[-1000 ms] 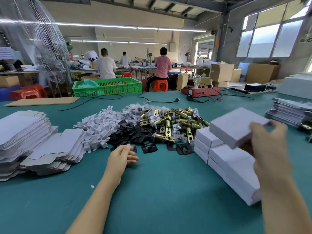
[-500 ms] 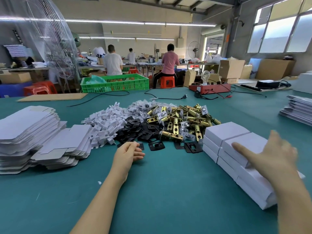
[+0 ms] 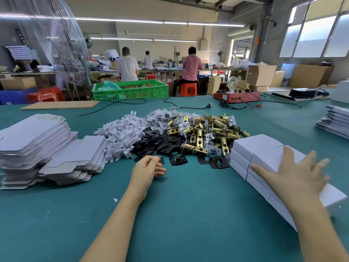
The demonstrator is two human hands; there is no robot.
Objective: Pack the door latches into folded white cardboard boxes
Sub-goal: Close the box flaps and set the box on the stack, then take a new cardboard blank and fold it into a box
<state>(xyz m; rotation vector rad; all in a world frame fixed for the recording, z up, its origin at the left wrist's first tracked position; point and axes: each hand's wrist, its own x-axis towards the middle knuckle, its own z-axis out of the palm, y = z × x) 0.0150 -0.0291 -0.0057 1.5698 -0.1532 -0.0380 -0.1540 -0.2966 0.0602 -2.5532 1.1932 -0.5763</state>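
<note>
A wide teal counter (image 3: pixel 179 214) fills the room's near side. On its left lie tall stacks of flat white box blanks (image 3: pixel 37 148). In the middle, running left to right and touching one another, sit a heap of white cardboard inserts (image 3: pixel 120 135), black strike plates (image 3: pixel 156 144) and brass door latches (image 3: pixel 205 133). Just right of the latches stand folded white boxes (image 3: pixel 253 146), stacked in a row. More flat sheets (image 3: pixel 336 121) are piled at the far right edge. Farther back rest a brown cardboard sheet (image 3: pixel 60 105), a green crate (image 3: pixel 132 90), black cables (image 3: pixel 117 106) and a red tester with a bulb (image 3: pixel 238 96).
</note>
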